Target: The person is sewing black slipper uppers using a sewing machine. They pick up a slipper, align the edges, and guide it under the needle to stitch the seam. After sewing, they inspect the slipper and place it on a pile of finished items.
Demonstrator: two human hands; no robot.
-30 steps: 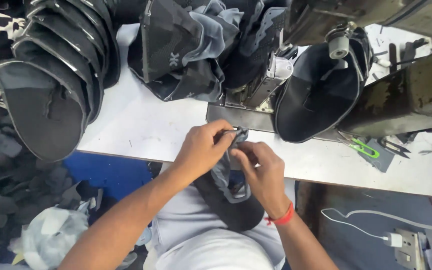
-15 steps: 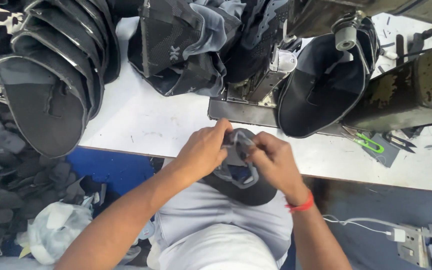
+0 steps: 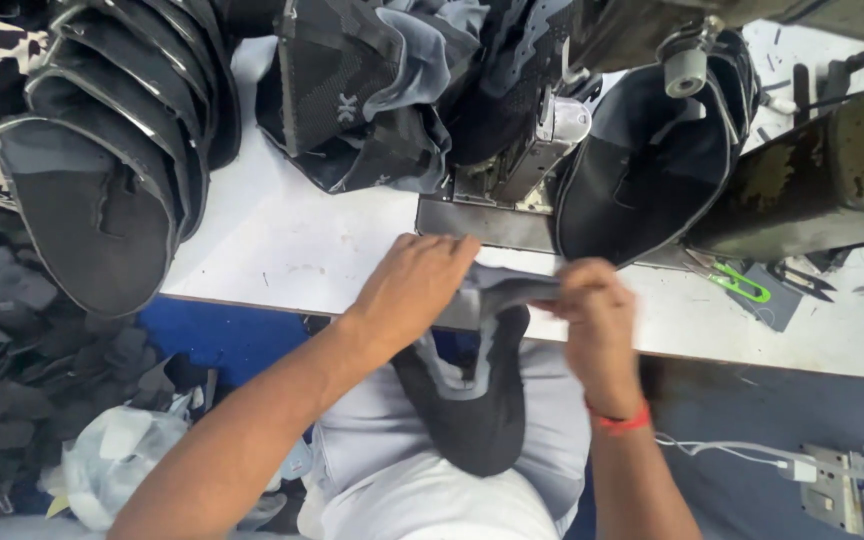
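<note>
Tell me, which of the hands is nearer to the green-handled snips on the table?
Right. The right hand grips the dark fabric piece at the table edge, just left of the green-handled snips. The left hand holds the same piece farther left, beyond the right one.

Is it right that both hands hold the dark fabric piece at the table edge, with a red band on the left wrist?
Not quite. The head view shows the red band on the right wrist, not the left. The rest stands: the left hand and right hand both hold the dark fabric piece at the edge of the white table.
</note>
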